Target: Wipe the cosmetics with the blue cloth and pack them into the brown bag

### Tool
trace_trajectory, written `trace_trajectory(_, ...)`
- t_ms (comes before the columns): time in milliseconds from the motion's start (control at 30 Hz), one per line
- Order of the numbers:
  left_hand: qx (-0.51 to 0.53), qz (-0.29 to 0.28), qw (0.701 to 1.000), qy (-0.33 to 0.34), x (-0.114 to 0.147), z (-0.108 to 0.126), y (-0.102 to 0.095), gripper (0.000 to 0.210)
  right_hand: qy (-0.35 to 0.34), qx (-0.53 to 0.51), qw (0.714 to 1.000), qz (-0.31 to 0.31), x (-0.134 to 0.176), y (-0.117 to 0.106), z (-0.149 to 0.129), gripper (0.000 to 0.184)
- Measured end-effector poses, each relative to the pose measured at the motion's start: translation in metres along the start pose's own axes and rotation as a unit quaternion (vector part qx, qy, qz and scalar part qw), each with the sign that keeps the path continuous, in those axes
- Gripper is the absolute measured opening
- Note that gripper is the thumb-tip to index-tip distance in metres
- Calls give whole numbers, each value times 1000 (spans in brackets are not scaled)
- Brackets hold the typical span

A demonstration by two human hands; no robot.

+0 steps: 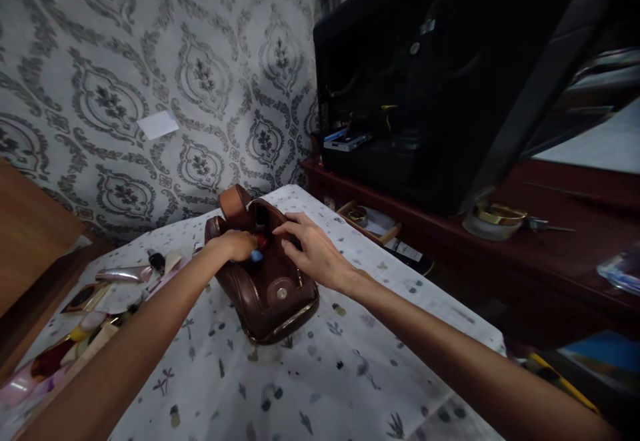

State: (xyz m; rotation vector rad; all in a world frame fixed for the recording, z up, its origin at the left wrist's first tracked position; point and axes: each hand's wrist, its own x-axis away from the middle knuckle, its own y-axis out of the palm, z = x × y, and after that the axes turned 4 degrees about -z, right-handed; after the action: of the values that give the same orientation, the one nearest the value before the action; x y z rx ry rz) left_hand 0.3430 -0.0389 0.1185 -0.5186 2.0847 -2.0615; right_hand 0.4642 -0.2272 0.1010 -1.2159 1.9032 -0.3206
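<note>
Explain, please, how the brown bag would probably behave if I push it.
The brown bag would probably flex only a little, since its walls stand up around the wide opening. It seems unlikely to tip, as it sits low and broad on the patterned cloth.

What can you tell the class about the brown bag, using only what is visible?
The brown bag looks like smooth leather. It sits on a white printed cloth, its mouth open. A gold-toned zip runs along the near edge, below a round metal snap; a lighter tan band loops up at the far side. The left hand reaches into the mouth; the right hand is at the right rim, apparently touching it. Its underside is hidden.
</note>
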Motion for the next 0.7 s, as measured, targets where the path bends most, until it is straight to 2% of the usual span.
trace_trajectory(100, 18, -50, 998, 30, 4, 9, -28, 13, 4, -4, 1000, 4, -1, -2, -1, 30)
trace_trajectory(133, 30, -38, 998, 41, 9, 13, -39, 12, 5, -4, 1000, 4, -1, -2, -3, 30)
trace_trajectory(200, 71, 44, 995, 52, 23, 21, -59, 18, 10, -3, 1000, 4, -1, -4, -5, 29)
trace_trajectory(233, 112, 121, 985, 49, 33, 25, -67, 22, 13, -2, 1000, 8, -1, -5, -6, 28)
trace_trajectory(300, 189, 257, 948, 11, 58, 31, -77, 26, 12, -2, 1000, 22, -1, -8, -9, 27)
trace_trajectory(367, 236, 334, 912, -44, 87, 34, -75, 30, 2, -13, 999, 50, -2, -11, -12, 26)
trace_trajectory(467, 244, 358, 894, -113, 129, 27, -51, 31, -19, -55, 994, 98, -3, -19, -22, 24)
trace_trajectory(567, 244, 332, 895, -172, 164, 6, -10, 36, -32, -104, 987, 119, 1, -25, -41, 21)
trace_trajectory(633, 257, 310, 893, -201, 182, -10, 21, 37, -33, -145, 985, 93, 10, -22, -56, 21)
trace_trajectory(700, 272, 316, 878, -235, 196, -24, 50, 41, -35, -195, 980, 15, 21, -11, -69, 23)
